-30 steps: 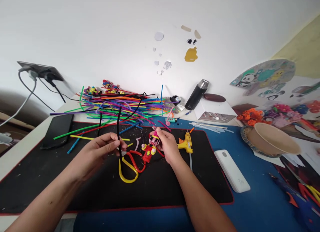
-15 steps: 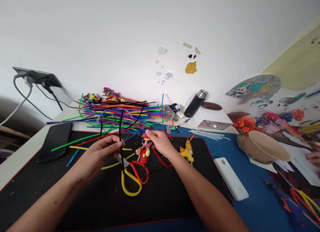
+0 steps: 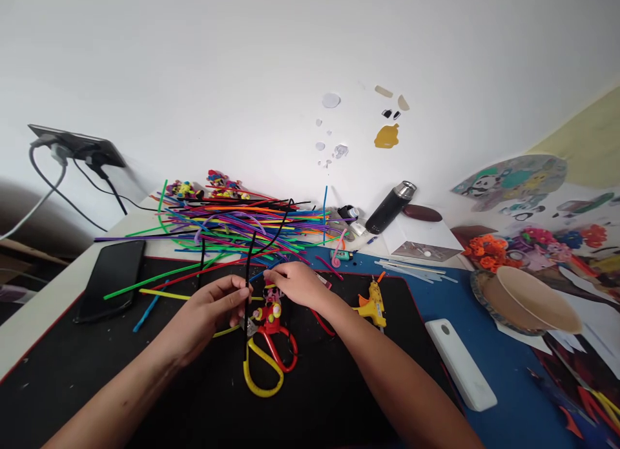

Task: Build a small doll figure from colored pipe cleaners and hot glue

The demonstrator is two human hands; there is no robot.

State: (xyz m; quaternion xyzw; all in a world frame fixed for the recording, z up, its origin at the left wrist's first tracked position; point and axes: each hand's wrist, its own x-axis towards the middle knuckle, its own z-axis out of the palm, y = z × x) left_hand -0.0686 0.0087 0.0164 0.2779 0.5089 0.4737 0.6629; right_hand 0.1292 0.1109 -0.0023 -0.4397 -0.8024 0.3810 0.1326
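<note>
Black matting (image 3: 339, 384) covers the table (image 3: 504, 365). The left hand (image 3: 213, 310) pinches an upright black stem (image 3: 250, 258), running twelve-to-six; the right hand (image 3: 300, 284), fingertips closed, holds the figure (image 3: 270, 313) by its top, at the stem's four o'clock.

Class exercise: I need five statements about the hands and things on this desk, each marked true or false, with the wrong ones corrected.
1. The left hand pinches a black pipe cleaner. True.

2. The right hand holds the glue gun. False: it holds a small figure; the glue gun lies on the black mat.

3. The scissors have one yellow handle loop and one red. True.

4. The loose pipe cleaners heaped by the wall are all one colour. False: they are many colours, including purple, red, orange and green.

5. The black phone is nearer the left hand's side than the right's. True.
</note>
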